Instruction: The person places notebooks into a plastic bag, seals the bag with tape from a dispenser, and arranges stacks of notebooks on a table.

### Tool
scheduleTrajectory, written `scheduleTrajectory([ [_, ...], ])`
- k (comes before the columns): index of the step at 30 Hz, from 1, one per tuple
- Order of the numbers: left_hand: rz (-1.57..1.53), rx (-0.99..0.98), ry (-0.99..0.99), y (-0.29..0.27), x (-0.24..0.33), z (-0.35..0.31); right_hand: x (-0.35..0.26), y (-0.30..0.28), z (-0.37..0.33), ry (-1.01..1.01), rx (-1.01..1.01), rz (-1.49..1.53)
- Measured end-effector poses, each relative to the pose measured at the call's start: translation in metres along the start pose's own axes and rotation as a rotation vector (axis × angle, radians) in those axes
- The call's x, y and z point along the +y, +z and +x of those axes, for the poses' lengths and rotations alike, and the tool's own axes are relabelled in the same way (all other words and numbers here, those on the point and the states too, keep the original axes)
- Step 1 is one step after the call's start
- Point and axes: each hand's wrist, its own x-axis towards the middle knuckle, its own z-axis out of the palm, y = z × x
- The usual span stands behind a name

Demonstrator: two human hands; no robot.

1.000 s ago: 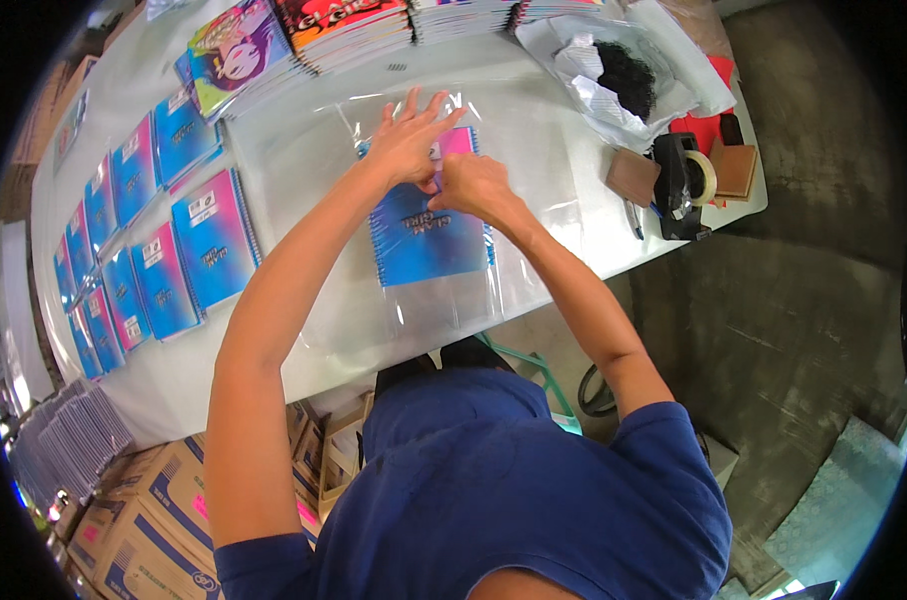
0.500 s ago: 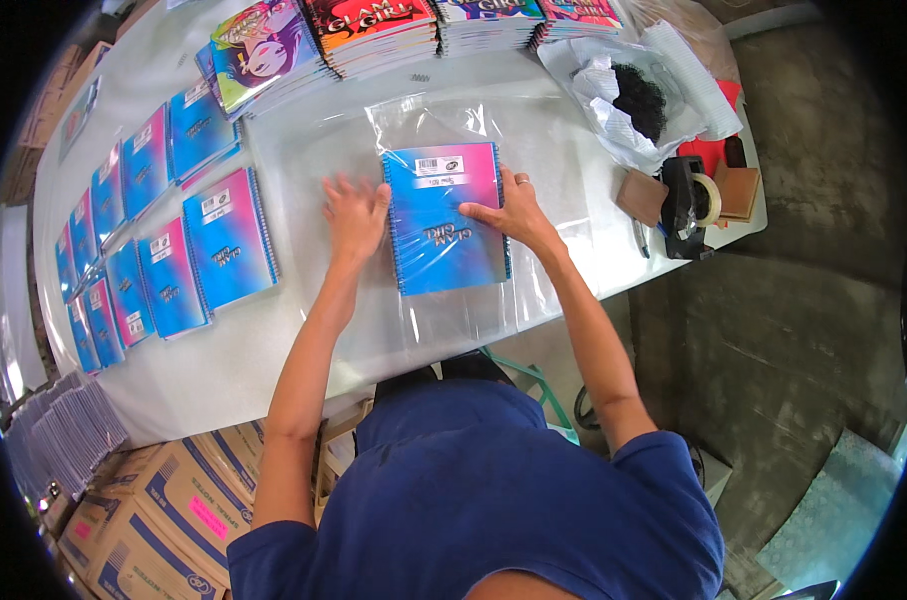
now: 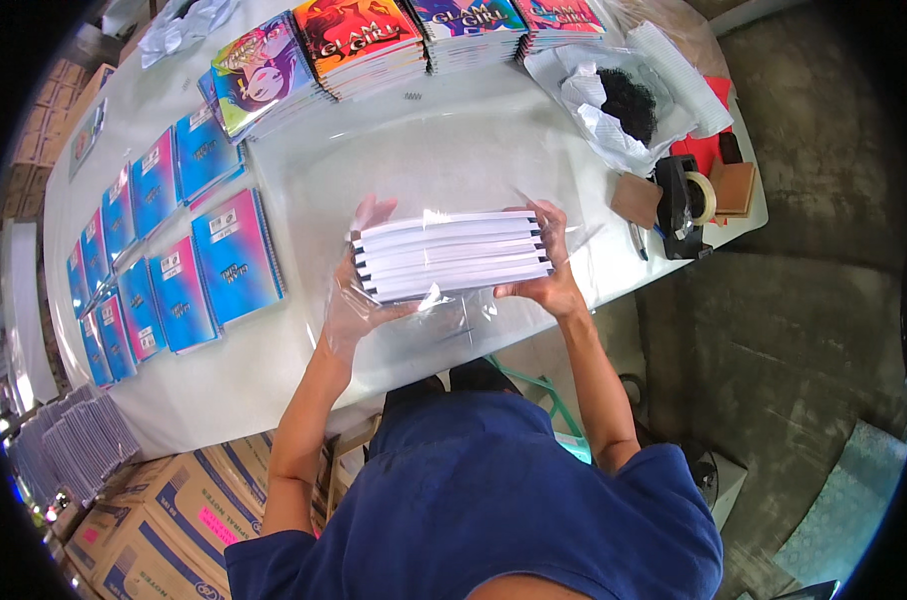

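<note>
A stack of spiral notebooks [image 3: 454, 255] stands on edge at the table's middle, its white page edges facing up. Clear plastic film [image 3: 479, 320] wraps loosely around it, with crinkled parts sticking out at the sides. My left hand [image 3: 350, 310] grips the left end, thumb along the near side and fingers on the far side. At the opposite end, my right hand [image 3: 556, 288] clasps the stack the same way. The covers are turned out of sight. The film blurs part of my left fingers.
Blue and pink notebooks [image 3: 236, 252] lie in rows at left. Stacks with colourful covers [image 3: 359, 35] line the back. At right are a plastic bag of black coils [image 3: 629, 105], a tape dispenser [image 3: 686, 210], a brown block [image 3: 637, 198] and a pen [image 3: 641, 242]. Cardboard boxes [image 3: 159, 525] stand below left.
The notebook stack, earlier lying flat with a blue and pink cover up, is now tipped on edge. My left hand, earlier apart from it, now grips its left end.
</note>
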Motion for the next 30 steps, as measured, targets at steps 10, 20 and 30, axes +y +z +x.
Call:
scheduleTrajectory([
  [10, 0.725, -0.293, 0.375, -0.018, 0.106, 0.008, -0.066, -0.038, 0.020, -0.181, -0.337, -0.221],
  [20, 0.415, 0.096, 0.201, -0.041, 0.126, 0.005, -0.149, -0.045, 0.036, -0.423, -0.363, -0.478],
  [30, 0.608, 0.046, 0.223, -0.031, 0.040, -0.031, -0.017, -0.015, 0.009, -0.084, -0.160, 0.038],
])
